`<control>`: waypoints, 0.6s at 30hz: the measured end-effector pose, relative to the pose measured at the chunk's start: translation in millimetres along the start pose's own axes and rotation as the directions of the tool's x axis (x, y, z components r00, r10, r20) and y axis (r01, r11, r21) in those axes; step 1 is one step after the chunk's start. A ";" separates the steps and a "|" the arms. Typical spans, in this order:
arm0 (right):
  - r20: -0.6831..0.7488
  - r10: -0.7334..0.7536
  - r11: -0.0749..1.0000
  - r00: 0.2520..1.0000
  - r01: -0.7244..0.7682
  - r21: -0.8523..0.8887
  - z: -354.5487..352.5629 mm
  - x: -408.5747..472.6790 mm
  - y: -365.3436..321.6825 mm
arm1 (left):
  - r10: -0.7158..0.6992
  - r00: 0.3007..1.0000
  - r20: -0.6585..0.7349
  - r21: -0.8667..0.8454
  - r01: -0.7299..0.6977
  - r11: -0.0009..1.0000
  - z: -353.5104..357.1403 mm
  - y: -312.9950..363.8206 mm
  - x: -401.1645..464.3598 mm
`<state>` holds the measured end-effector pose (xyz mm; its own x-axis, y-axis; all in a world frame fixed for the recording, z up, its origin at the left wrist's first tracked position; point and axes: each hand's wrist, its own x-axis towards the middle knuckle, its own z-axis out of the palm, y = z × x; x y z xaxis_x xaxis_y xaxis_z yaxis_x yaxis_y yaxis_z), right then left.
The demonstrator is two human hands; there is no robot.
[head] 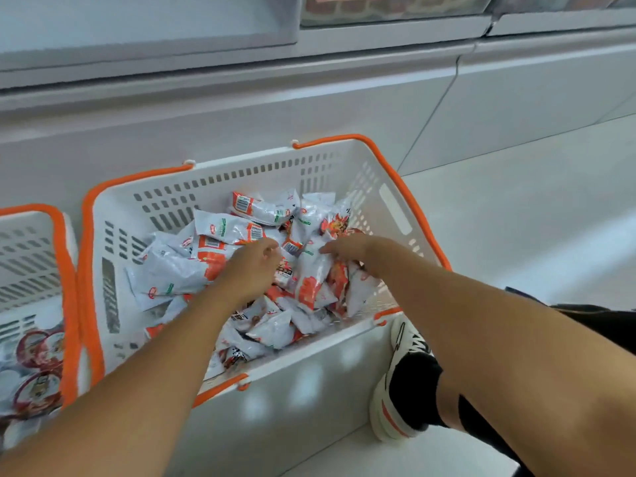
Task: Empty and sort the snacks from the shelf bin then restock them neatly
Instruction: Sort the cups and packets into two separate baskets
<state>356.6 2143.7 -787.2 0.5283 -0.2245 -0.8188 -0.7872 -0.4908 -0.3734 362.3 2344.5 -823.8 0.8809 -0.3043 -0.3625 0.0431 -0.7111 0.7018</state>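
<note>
The snack packets [237, 270] are lying heaped in the white orange-rimmed basket [241, 173] on the floor, where the left hand [253, 266] is resting with curled fingers and the right hand [347, 247] is pinching one packet.

Left arm: we see our bare forearm reaching forward from the lower left, angled up and to the right.
Left hand [253, 266]: back of the hand faces us; our fingers curl downward, fingertips hidden, so we cannot tell if they grip anything.
Right arm: our bare forearm comes in from the lower right, angled up and to the left.
Right hand [347, 247]: we see it turned palm down, fingers bent and pointing left toward our other hand; whether they pinch anything, we cannot tell.
Spacing: our two hands sit near each other, apart, at about the same height.
</note>
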 end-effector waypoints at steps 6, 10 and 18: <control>0.002 -0.335 0.940 0.942 0.335 -0.062 86.4 -14.0 -25.3 | -0.213 0.962 -0.169 -0.425 0.124 0.897 -67.5 3.9 22.7; -0.036 -0.408 0.884 0.912 0.404 0.235 89.1 -12.9 -11.0 | -0.201 0.978 -0.060 -0.333 0.170 0.927 -55.9 6.8 17.4; -0.233 -0.049 0.996 0.971 0.031 -0.082 -20.3 6.9 18.2 | 0.005 0.998 0.061 0.409 -0.029 0.912 21.0 15.9 1.5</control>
<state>352.3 2116.1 -790.8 0.6259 -0.3900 -0.6753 -0.7419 -0.5646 -0.3616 354.4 2319.4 -826.0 0.8507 -0.3458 -0.3959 -0.1793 -0.8989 0.3997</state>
